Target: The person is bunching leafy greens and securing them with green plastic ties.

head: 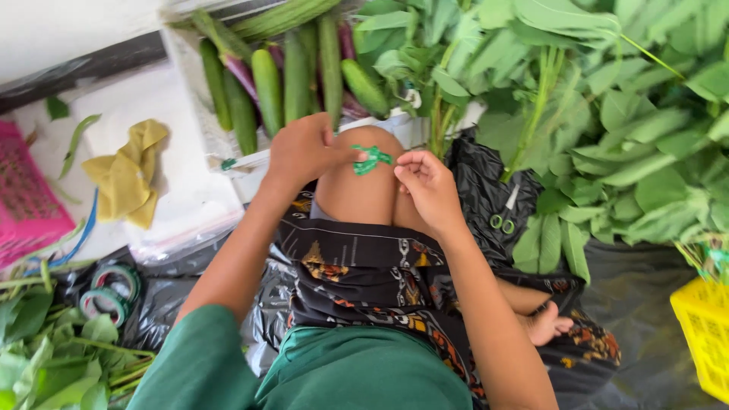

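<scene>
Left hand (304,152) and right hand (425,182) pinch green tape strip (370,159); light, floppy, probably sticky—hold by ends.

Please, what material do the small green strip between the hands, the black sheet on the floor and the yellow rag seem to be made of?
The small green strip, pinched between left hand and right hand, looks like thin plastic tape: glossy and crumpled. The black sheet on the floor seems to be plastic film, with shiny wrinkles. The yellow rag looks like soft woven cloth: matte, in limp folds.
</scene>
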